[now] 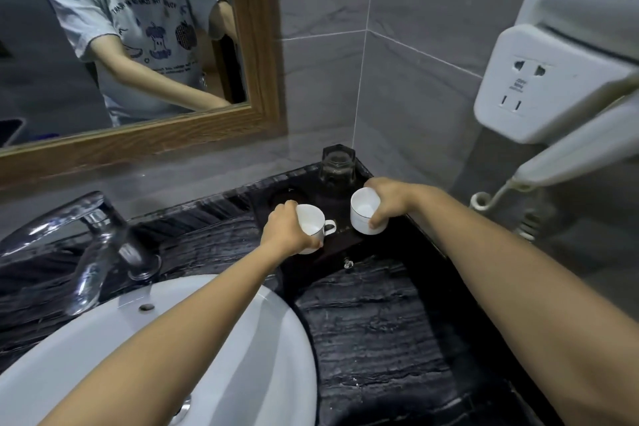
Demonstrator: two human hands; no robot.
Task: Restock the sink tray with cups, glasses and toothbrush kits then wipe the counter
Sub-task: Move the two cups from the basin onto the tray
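Restocking was underway: the left hand (288,230) gripped one white cup (313,228) and the right hand (383,199) another cup (364,214), both over the dark tray (340,245) in the table's (380,315) far right corner. One glass (338,162) stood there. No toothbrush kits showed; wiping seemingly remained.
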